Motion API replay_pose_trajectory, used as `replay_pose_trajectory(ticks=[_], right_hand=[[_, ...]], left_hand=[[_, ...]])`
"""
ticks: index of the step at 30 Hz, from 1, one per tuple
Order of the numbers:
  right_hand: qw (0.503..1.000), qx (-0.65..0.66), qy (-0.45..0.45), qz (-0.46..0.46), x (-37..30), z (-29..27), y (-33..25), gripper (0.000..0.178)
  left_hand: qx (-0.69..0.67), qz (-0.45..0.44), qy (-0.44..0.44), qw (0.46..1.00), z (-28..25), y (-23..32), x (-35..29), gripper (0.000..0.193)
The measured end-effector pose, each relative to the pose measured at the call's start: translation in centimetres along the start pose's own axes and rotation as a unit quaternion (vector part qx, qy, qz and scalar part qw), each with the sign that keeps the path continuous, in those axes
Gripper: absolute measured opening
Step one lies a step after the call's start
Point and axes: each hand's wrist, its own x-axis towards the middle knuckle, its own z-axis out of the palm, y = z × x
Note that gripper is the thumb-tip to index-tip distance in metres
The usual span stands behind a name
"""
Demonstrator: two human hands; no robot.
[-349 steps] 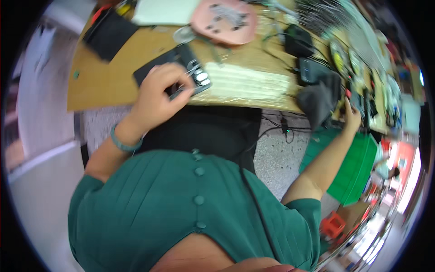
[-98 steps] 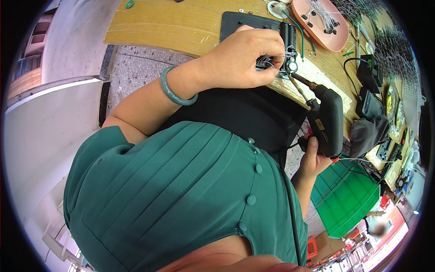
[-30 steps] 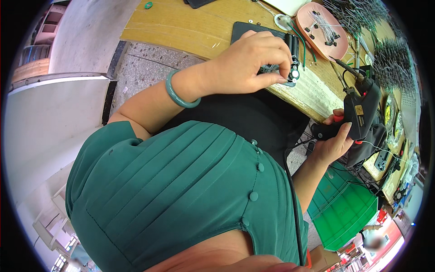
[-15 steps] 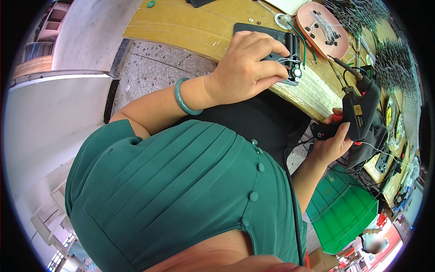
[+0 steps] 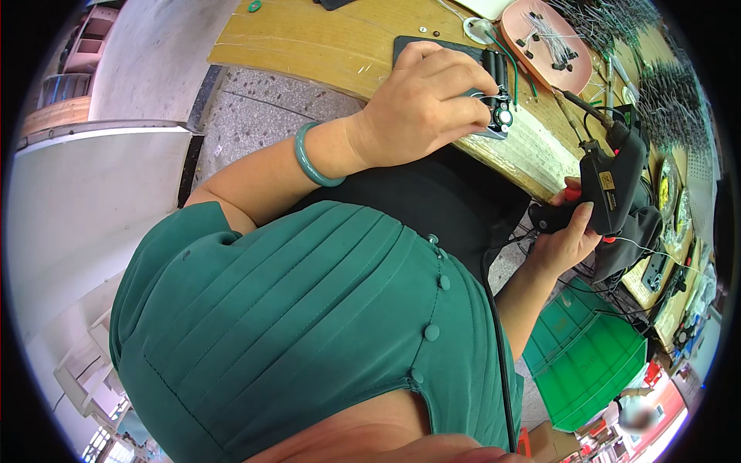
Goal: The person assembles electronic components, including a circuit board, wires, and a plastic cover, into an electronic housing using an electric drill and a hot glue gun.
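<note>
My left hand (image 5: 432, 96), a green bangle at its wrist, is closed over a small electronic assembly (image 5: 502, 116) at the bench's near edge. The assembly shows a dark cylinder, thin wires and a round pale part; my fingers hide the rest. Under the hand lies a dark flat panel (image 5: 407, 48). My right hand (image 5: 567, 243) grips a black soldering gun (image 5: 606, 189) with a red trigger. Its thin metal tip points up and left, apart from the assembly. A pale wire runs off the gun to the right.
A pink tray (image 5: 511, 35) with white-wired black connectors stands on the wooden bench (image 5: 309, 46). Bundles of dark wires (image 5: 671, 108) lie at the far right. Below the bench sits a green crate (image 5: 587, 363). A black cable (image 5: 498, 332) hangs along my right arm.
Both hands keep their hold. The view has shifted slightly, and the gun has moved a little to the left; otherwise things look the same.
</note>
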Motion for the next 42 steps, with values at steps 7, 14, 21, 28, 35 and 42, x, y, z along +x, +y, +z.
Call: replay_pose_trajectory(ticks=[7,14,21,28,35,42], right_hand=[[1.000,-0.007,-0.013,-0.002,0.1,-0.1,-0.2,0.032],[1.000,0.024,0.000,0.007,0.1,-0.3,-0.1,0.032],[0.999,0.024,0.005,0.033,-0.4,0.1,-0.9,0.032],[0.997,0.047,0.002,0.059,-2.4,-0.3,-1.8,0.032],[0.999,0.001,-0.018,0.035,-3.7,-0.5,-2.3,0.038],[0.998,-0.041,-0.015,0.037,-4.2,-1.1,-2.8,0.040]], left_hand=[[-0.193,-0.110,-0.039,0.974,-1.9,-1.4,-1.1,0.010],[-0.223,-0.146,-0.054,0.962,-2.2,-1.1,-1.5,0.009],[-0.161,-0.094,-0.034,0.982,-0.2,0.3,-0.5,0.014],[-0.005,-0.036,0.003,0.999,1.3,1.2,-0.4,0.015],[-0.011,-0.045,-0.010,0.999,1.6,1.5,0.6,0.016],[0.022,-0.004,0.002,1.000,2.6,0.6,0.4,0.016]])
